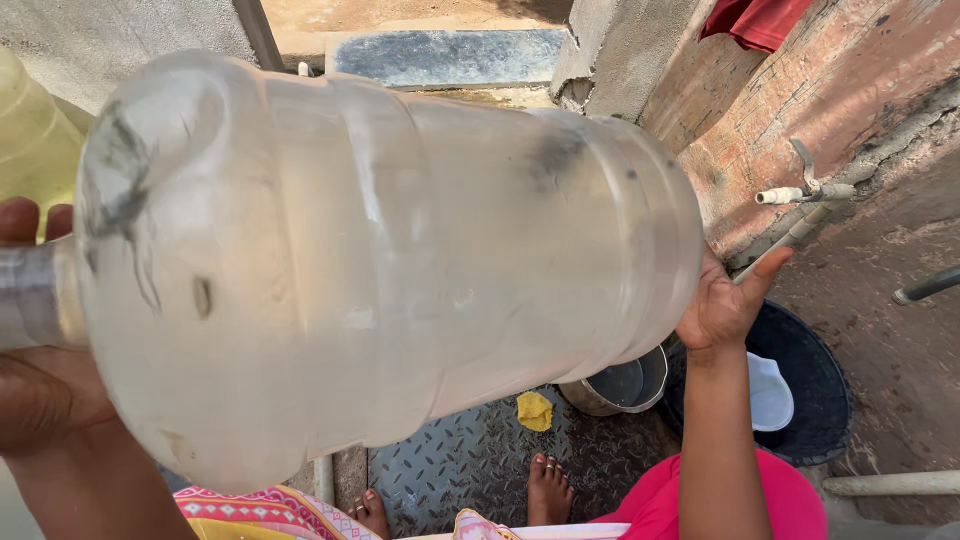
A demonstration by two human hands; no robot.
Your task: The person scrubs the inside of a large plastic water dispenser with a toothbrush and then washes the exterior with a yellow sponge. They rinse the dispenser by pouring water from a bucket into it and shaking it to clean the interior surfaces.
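Big clear jug is lying sideways up in the air, filling most of the view. Left hand is wrapped around the neck end, right hand is spread flat against the base. For a tilt like this I'd keep that base palm firmly under the weight and steer from the neck.

Room's tight: brick wall with a tap just right of the base. Below sit a dark tub, a steel pot and a yellow scrap on the metal plate, with bare feet close by.
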